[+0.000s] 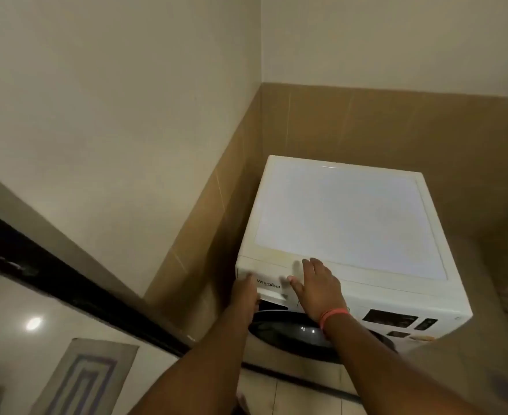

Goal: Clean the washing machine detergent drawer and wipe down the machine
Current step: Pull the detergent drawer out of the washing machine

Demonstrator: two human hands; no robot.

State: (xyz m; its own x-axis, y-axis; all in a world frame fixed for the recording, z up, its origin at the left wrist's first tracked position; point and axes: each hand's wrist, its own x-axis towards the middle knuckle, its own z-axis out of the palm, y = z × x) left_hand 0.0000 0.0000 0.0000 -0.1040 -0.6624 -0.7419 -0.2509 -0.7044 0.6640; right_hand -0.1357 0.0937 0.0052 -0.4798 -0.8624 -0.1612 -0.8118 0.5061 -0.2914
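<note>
Left hand [244,295] hooks the white plastic detergent drawer [264,284] at the white front-loading washing machine [345,217]'s top-left front corner. Right hand [317,287] flat, fingers straight, braces the top edge beside it. Drawer likely light, rigid, slick; pull from the handle recess.

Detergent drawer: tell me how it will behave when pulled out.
The detergent drawer sits flush in the washing machine, so it probably slides straight out on guides rather than tipping. It looks like rigid plastic, so likely stiff and light. The left hand hooks its lower edge while the right hand lies flat above, which should steady the pull.
</note>
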